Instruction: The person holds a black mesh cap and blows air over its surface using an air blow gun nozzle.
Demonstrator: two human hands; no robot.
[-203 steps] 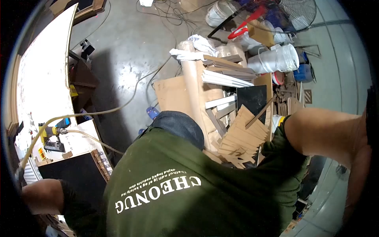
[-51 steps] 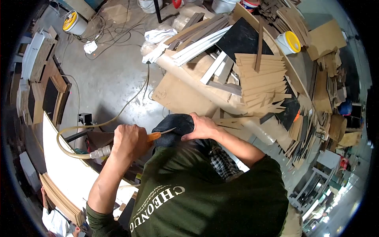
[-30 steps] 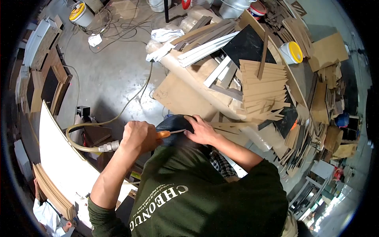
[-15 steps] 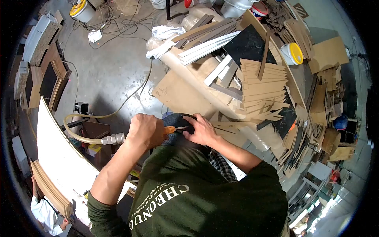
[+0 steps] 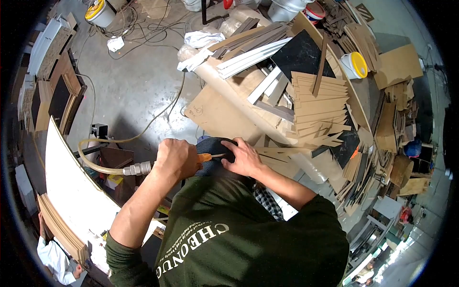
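My left hand (image 5: 177, 158) is wrapped round an orange tool (image 5: 204, 157) with a thin metal tip pointing right. A metal coupling (image 5: 137, 168) and a yellowish hose (image 5: 98, 167) run out from the left side of that fist. My right hand (image 5: 245, 159) rests on dark blue fabric (image 5: 208, 144) in front of my green shirt, its thumb and fingers spread apart. The tool's tip lies over the fabric, between the two hands and near the right thumb. Part of the tool is hidden in my left palm.
A white board (image 5: 71, 177) lies left, beside stacked brown panels (image 5: 60, 229) and a co-worker in white (image 5: 56, 260). Ahead right are a heap of cut brown strips (image 5: 318, 103) and a black panel (image 5: 301, 52). Cables (image 5: 143, 33) and a yellow-rimmed bucket (image 5: 100, 14) stand farther off.
Since the oldest frame, my spread arms have come together in front of me, and my left hand has taken hold of the orange tool. Over the last half second almost nothing has moved.
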